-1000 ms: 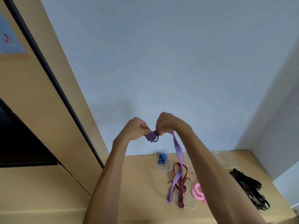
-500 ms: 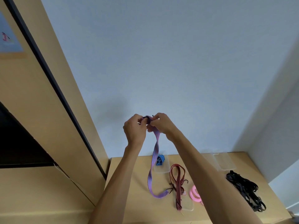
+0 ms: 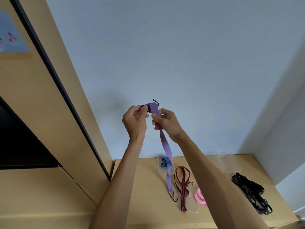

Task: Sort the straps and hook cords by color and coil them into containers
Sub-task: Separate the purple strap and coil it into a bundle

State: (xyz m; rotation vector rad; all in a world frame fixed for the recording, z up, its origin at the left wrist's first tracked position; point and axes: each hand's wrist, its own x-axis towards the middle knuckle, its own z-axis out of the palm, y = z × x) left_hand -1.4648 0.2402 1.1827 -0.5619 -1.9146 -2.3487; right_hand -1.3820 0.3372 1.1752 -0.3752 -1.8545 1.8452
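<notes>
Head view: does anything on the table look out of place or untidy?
Mildly. The red cord sprawls uncoiled, only its lower end over a clear container, and the black straps lie in a loose tangle on the bare table. The blue cord sits coiled in its container. Nothing looks damaged.

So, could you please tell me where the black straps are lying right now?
In the head view, the black straps lie in a loose pile at the right end of the wooden table, right of the pink coil.

Purple cord [image 3: 166, 147] showing red-blue stripes; coil [image 3: 164, 161] blue; folded cord [image 3: 182, 182] dark red; straps [image 3: 250, 192] black; ring [image 3: 198, 196] pink; desk [image 3: 142, 187] tan.
</notes>
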